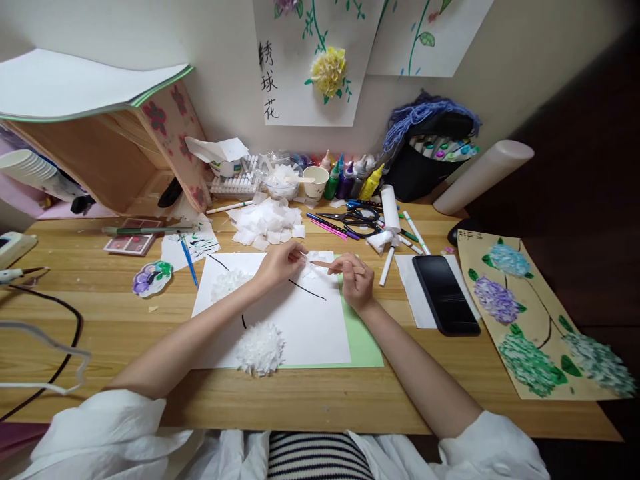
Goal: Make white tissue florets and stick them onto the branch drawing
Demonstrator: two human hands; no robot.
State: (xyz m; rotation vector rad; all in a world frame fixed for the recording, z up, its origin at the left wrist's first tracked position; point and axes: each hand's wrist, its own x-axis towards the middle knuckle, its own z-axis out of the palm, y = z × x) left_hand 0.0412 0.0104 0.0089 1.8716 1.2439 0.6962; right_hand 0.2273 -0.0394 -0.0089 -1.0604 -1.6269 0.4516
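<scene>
My right hand [356,279] is closed around a flat wooden craft stick [324,265], whose tip points left toward my other hand. My left hand [281,263] pinches at a small white paper piece [309,259] near that tip; the fingers partly hide it. Beneath both lies a white sheet [305,333] with thin black lines, over a green sheet [367,343]. A fluffy white paper flower [260,348] rests at its lower edge, and a second white flower [227,285] sits at the upper left, partly behind my left forearm.
Cut white paper squares [267,223] are heaped behind my hands, near a paper cup [316,183] and paint bottles [345,179]. Black scissors [363,217] and pens lie right of them. A phone [445,293] and a finished flower picture [530,313] occupy the right; a paint palette [153,279] sits left.
</scene>
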